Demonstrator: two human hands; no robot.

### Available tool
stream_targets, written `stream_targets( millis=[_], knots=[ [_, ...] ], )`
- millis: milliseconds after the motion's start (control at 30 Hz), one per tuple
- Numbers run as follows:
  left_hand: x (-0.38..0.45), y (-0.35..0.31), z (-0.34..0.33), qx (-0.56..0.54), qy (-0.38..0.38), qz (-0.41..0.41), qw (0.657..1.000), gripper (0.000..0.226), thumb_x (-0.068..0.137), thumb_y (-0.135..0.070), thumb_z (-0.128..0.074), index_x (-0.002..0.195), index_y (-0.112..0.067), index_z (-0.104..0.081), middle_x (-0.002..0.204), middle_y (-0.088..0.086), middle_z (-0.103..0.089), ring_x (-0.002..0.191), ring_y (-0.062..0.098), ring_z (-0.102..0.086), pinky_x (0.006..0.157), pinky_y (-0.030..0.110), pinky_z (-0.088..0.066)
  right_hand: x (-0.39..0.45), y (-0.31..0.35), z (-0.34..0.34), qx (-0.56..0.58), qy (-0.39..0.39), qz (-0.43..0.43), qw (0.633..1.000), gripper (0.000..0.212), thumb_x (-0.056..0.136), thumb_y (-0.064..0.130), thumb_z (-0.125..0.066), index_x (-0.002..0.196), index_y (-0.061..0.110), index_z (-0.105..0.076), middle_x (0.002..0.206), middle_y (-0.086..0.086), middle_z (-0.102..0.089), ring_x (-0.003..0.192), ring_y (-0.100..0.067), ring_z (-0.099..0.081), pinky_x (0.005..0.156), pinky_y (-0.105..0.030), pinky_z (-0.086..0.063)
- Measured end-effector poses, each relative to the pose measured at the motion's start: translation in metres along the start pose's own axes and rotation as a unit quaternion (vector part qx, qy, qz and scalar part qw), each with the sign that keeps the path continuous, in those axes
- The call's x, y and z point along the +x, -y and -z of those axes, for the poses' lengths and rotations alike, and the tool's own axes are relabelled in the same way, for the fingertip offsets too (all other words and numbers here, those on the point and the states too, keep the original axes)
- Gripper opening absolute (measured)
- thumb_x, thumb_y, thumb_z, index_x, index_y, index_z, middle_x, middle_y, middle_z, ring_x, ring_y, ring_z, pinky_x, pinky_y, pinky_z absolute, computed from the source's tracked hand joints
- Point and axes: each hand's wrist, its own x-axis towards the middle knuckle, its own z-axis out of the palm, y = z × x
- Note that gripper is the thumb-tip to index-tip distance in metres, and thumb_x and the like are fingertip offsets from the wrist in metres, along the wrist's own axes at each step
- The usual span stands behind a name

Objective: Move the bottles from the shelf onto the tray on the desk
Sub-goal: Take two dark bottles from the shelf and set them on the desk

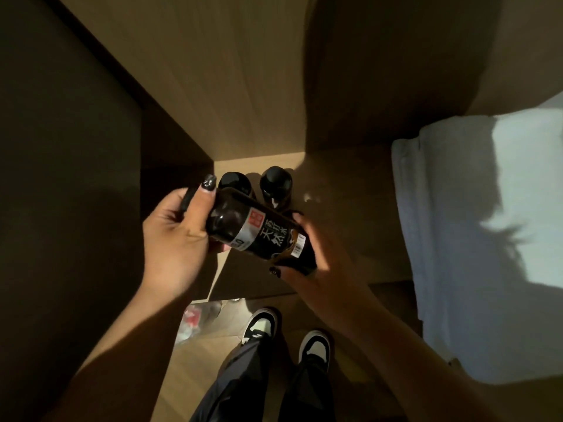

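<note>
Head view: both hands (173,236) (320,254) hold a dark bottle (259,231) (tilted).

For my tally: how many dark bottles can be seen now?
3: one labelled bottle held by both hands; two bottles standing on the shelf, left and right. Others may be hidden.

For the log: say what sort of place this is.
Probably a bedroom or hotel room: a wooden shelf with dark bottles, white bedding beside it, wood flooring below.

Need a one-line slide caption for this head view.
Both hands, left hand and right hand, hold a dark labelled bottle tilted above two bottles on the shelf.
</note>
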Motion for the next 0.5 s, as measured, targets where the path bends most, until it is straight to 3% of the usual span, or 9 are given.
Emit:
stream_targets(
  millis=[100, 200, 267, 333, 400, 500],
  knots=[
    [0.006, 0.005, -0.004, -0.056, 0.006, 0.09, 0.994, 0.042, 0.094, -0.052, -0.042, 0.08, -0.021, -0.066, 0.075, -0.003, -0.073, 0.076, 0.013, -0.07, 0.061, 0.029, -0.057, -0.003, -0.009, -0.012, 0.029, 0.003, -0.02, 0.999, 0.069, 0.085, 0.057, -0.055, 0.144, 0.032, -0.03, 0.133, 0.0, -0.049, 0.114, -0.008, -0.056, 0.087, -0.032, -0.053],
    [0.011, 0.023, -0.007, -0.133, 0.022, 0.158, 0.978, 0.055, 0.087, -0.068, -0.041, 0.101, -0.024, -0.07, 0.103, -0.001, -0.074, 0.106, 0.019, -0.066, 0.092, 0.043, -0.049, -0.008, -0.005, -0.026, 0.107, -0.009, -0.034, 0.994, 0.049, 0.088, 0.039, -0.061, 0.132, 0.026, -0.045, 0.115, -0.004, -0.057, 0.088, -0.005, -0.063, 0.068, -0.02, -0.051],
    [0.008, 0.031, -0.011, -0.174, 0.032, 0.196, 0.964, 0.075, 0.067, -0.081, -0.053, 0.116, -0.026, -0.066, 0.122, 0.002, -0.067, 0.118, 0.021, -0.06, 0.103, 0.049, -0.04, -0.011, -0.002, -0.037, 0.144, -0.015, -0.049, 0.988, 0.047, 0.085, 0.035, -0.064, 0.129, 0.027, -0.047, 0.115, -0.003, -0.059, 0.093, -0.009, -0.063, 0.073, -0.025, -0.053],
    [0.001, 0.035, -0.018, -0.26, 0.037, 0.253, 0.931, 0.089, 0.059, -0.081, -0.058, 0.126, -0.022, -0.059, 0.128, 0.01, -0.063, 0.12, 0.027, -0.058, 0.102, 0.049, -0.042, -0.014, 0.004, -0.045, 0.165, -0.01, -0.057, 0.985, 0.052, 0.085, 0.036, -0.064, 0.133, 0.032, -0.044, 0.122, 0.005, -0.058, 0.106, -0.006, -0.061, 0.086, -0.029, -0.054],
    [-0.006, 0.041, -0.025, -0.319, 0.036, 0.301, 0.898, 0.078, 0.072, -0.074, -0.049, 0.125, -0.018, -0.059, 0.118, 0.014, -0.067, 0.111, 0.03, -0.063, 0.092, 0.046, -0.048, -0.016, 0.008, -0.049, 0.172, -0.006, -0.058, 0.983, 0.055, 0.086, 0.036, -0.066, 0.136, 0.035, -0.041, 0.126, 0.015, -0.056, 0.114, 0.003, -0.055, 0.093, -0.021, -0.049],
    [-0.011, 0.055, -0.029, -0.34, 0.003, 0.291, 0.894, 0.063, 0.086, -0.067, -0.038, 0.116, -0.017, -0.063, 0.104, 0.01, -0.069, 0.097, 0.025, -0.066, 0.081, 0.039, -0.051, -0.014, 0.008, -0.044, 0.139, 0.037, -0.076, 0.987, 0.052, 0.088, 0.038, -0.065, 0.136, 0.032, -0.044, 0.121, 0.019, -0.06, 0.108, 0.01, -0.056, 0.089, -0.01, -0.047]
  ],
)
